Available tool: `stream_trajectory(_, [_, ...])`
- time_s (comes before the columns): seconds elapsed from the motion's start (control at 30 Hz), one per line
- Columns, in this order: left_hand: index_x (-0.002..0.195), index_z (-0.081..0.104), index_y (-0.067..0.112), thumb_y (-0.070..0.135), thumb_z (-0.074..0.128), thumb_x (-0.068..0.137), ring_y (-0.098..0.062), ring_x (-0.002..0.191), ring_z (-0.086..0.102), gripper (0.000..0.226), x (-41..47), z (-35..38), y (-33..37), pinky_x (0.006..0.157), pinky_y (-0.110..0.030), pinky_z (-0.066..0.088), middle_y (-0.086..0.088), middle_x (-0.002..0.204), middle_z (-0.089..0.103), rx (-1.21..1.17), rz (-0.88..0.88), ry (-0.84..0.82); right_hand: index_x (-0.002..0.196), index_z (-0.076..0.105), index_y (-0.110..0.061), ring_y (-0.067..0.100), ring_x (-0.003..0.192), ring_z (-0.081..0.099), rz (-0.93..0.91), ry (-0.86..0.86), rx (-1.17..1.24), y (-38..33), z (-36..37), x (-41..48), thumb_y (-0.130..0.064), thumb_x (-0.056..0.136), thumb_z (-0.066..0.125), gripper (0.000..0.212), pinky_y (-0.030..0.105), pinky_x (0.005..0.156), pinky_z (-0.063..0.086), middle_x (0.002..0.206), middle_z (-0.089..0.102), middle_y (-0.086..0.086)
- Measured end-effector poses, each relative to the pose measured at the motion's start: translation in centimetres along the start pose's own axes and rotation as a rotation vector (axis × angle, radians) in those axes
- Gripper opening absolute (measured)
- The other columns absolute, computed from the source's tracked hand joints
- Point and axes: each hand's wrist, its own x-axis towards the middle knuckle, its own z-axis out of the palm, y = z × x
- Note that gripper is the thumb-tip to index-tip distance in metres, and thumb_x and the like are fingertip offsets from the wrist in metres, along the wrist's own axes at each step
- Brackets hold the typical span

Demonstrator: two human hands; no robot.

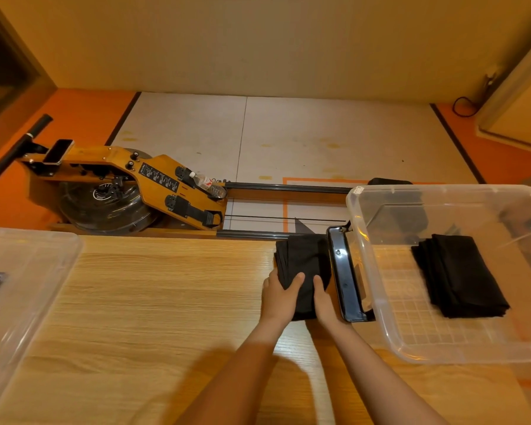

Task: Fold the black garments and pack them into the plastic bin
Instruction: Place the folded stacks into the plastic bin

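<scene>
I have both hands on the folded black garment (302, 259), which lies on the counter (141, 302) at its far edge, about 5 o'clock from the middle of my view. My left hand (280, 299) grips the near left corner, thumb on top and fingers (269, 279) curled round the side. My right hand (325, 303) holds the near right corner the same way, thumb laid on the cloth; its other fingers are hidden behind the fabric, so I cannot tell how far they wrap. The two thumbs sit close together, not touching.

At 3 o'clock from the garment stands the plastic bin (390, 338), clear-walled and open. A second folded garment (460, 274) lies flat on its floor, towards the far right. Between the bin and the garment in my hands runs a black metal bracket (344, 271), just beside both.

At 9 o'clock, a second clear bin (28, 271) sits on the counter's left end. Beyond the counter, at 10 o'clock, a wooden rowing machine (120, 185) rests on the floor with a water bottle (207, 184) lying on it.
</scene>
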Motion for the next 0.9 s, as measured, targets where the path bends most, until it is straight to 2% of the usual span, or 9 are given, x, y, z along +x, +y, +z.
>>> stream_trajectory(0.07, [0.130,0.048,0.024,0.054,0.066,0.071,-0.019,0.111,0.057,0.069,-0.3,0.2,-0.3,0.095,-0.042,0.052,0.000,0.119,0.056,0.002,0.007,-0.006,0.146,0.035,-0.015,0.025,0.132,0.042,-0.059,0.020,-0.094,2.1,0.6,1.6,-0.090,0.067,0.028,0.109,0.047,0.112,0.033,0.144,0.043,0.009])
stream_trajectory(0.17, [0.133,0.044,0.019,0.022,0.064,0.088,-0.020,0.110,0.056,0.049,-0.6,-0.2,-0.6,0.092,-0.035,0.052,-0.003,0.120,0.055,0.039,0.038,0.019,0.147,0.031,-0.011,0.027,0.133,0.041,-0.130,-0.042,-0.199,-2.2,0.3,-3.0,-0.055,0.092,0.043,0.071,0.048,0.111,0.033,0.146,0.041,0.012])
stream_trajectory(0.27, [0.132,0.044,0.019,0.013,0.060,0.090,-0.018,0.110,0.056,0.046,-1.3,-1.4,-1.0,0.092,-0.035,0.052,-0.003,0.121,0.054,0.035,0.046,0.034,0.146,0.030,-0.012,0.022,0.125,0.049,-0.184,-0.090,-0.239,-3.7,0.5,-5.6,-0.028,0.100,0.044,0.050,0.044,0.105,0.042,0.138,0.048,0.006])
stream_trajectory(0.33, [0.130,0.046,0.020,0.010,0.059,0.091,-0.017,0.108,0.057,0.042,-2.0,-2.9,-1.6,0.093,-0.037,0.052,-0.003,0.120,0.056,0.013,0.047,0.033,0.142,0.033,-0.012,0.020,0.115,0.053,-0.188,-0.077,-0.313,-3.5,1.0,-6.6,-0.030,0.098,0.050,0.051,0.039,0.094,0.050,0.130,0.051,0.005])
stream_trajectory(0.43, [0.124,0.048,0.018,0.004,0.059,0.090,-0.018,0.105,0.061,0.038,-2.9,-5.5,-2.8,0.093,-0.040,0.052,-0.003,0.115,0.060,-0.068,0.000,0.023,0.136,0.040,-0.012,0.024,0.116,0.050,-0.095,-0.065,-0.308,-2.9,2.0,-7.4,-0.040,0.085,0.066,0.063,0.040,0.094,0.048,0.125,0.051,0.006])
stream_trajectory(0.6, [0.126,0.049,0.011,0.007,0.065,0.089,-0.025,0.105,0.063,0.041,-3.5,-7.9,-3.9,0.094,-0.046,0.051,-0.009,0.116,0.063,-0.110,-0.100,0.001,0.115,0.056,-0.013,0.024,0.099,0.062,0.146,-0.206,-0.175,-0.4,3.0,-4.8,-0.072,0.036,0.075,0.100,0.043,0.085,0.055,0.109,0.064,0.006])
stream_trajectory(0.67, [0.123,0.050,0.008,0.005,0.064,0.089,-0.027,0.105,0.063,0.037,-3.9,-8.2,-3.8,0.092,-0.045,0.053,-0.013,0.115,0.063,-0.165,-0.131,-0.012,0.112,0.058,-0.012,0.024,0.096,0.064,0.177,-0.247,-0.143,-2.4,2.6,-6.0,-0.066,0.039,0.082,0.094,0.043,0.083,0.057,0.105,0.067,0.005])
stream_trajectory(0.77, [0.122,0.050,0.005,0.002,0.064,0.089,-0.030,0.104,0.063,0.036,-4.3,-8.2,-3.9,0.089,-0.042,0.054,-0.017,0.116,0.063,-0.224,-0.157,-0.025,0.102,0.058,-0.011,0.023,0.090,0.065,0.198,-0.322,-0.082,-4.2,2.2,-7.5,-0.034,0.068,0.084,0.049,0.037,0.079,0.057,0.100,0.067,0.008])
stream_trajectory(0.9, [0.120,0.053,0.005,0.002,0.066,0.087,-0.027,0.096,0.066,0.036,-5.5,-8.8,-3.4,0.076,-0.033,0.056,-0.014,0.110,0.066,-0.283,-0.188,-0.048,0.118,0.045,-0.010,0.022,0.097,0.062,0.159,-0.351,-0.041,-5.0,2.0,-8.8,-0.022,0.074,0.079,0.057,0.036,0.081,0.054,0.111,0.060,0.007])
